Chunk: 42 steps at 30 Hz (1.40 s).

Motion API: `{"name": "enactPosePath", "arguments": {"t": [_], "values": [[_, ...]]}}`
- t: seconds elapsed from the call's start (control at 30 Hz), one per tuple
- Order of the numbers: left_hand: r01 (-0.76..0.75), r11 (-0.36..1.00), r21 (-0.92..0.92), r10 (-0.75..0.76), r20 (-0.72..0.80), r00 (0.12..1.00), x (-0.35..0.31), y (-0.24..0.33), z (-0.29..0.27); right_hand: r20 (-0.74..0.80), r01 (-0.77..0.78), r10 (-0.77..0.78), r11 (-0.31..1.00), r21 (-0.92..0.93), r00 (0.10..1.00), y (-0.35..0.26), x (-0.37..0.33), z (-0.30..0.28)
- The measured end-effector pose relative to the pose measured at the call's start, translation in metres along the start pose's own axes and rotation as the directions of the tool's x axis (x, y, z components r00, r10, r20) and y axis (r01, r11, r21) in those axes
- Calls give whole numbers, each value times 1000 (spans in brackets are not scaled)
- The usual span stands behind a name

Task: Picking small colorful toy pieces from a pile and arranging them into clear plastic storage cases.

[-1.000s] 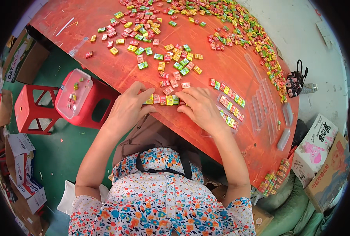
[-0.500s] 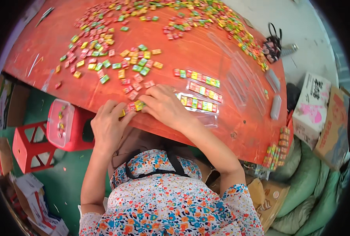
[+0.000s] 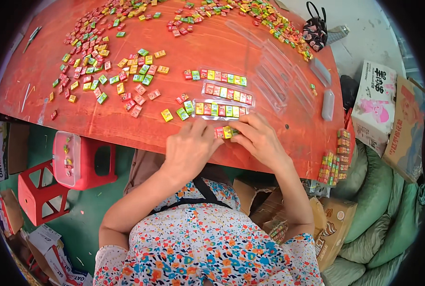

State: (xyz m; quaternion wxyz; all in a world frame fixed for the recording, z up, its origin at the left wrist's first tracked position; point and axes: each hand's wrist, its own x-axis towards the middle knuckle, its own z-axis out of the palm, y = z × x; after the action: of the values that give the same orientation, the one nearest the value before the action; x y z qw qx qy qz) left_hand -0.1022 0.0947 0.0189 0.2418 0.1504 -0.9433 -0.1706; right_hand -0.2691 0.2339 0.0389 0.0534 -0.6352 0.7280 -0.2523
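A short row of small candy packets (image 3: 226,132), red, yellow and green, lies pinched between my hands close to the table's front edge. My left hand (image 3: 192,147) closes on its left end, and my right hand (image 3: 261,143) closes on its right end, partly covering the green one. Just beyond are three clear plastic trays lined with upright packets, the nearest tray (image 3: 220,110) almost touching my fingers. Loose by my left hand lie a yellow packet (image 3: 167,115) and a green packet (image 3: 182,114). Whether a tray lies under the held row is hidden.
Scattered packets (image 3: 91,62) cover the red table's (image 3: 141,128) left and far sides. Empty clear trays (image 3: 274,78) lie right of centre. Packed bundles (image 3: 334,162) sit at the right corner. A red stool (image 3: 95,159) with a clear tub stands left; cartons (image 3: 374,109) stand right.
Both hands have moved right along the table edge, carrying the row of candy packets from beside the loose pile to in front of the filled trays. The whole view has shifted somewhat.
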Motion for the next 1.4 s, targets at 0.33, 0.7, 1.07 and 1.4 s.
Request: {"name": "enactPosePath", "arguments": {"t": [0.33, 0.7, 1.07, 1.4], "values": [[-146, 988, 53, 149, -42, 988, -11, -7, 0, -53, -41, 43, 999, 26, 998, 22, -10, 10], [-217, 976, -2, 212, 217, 953, -44, -29, -2, 116, 12, 18, 968, -250, 993, 23, -37, 25], [-254, 966, 47, 245, 143, 959, -50, -37, 5, 109, -49, 82, 961, -274, 991, 16, -44, 32], [-186, 983, 1, 184, 151, 971, -29, -32, -5, 12, -121, 124, 981, -151, 992, 11, -43, 32]]}}
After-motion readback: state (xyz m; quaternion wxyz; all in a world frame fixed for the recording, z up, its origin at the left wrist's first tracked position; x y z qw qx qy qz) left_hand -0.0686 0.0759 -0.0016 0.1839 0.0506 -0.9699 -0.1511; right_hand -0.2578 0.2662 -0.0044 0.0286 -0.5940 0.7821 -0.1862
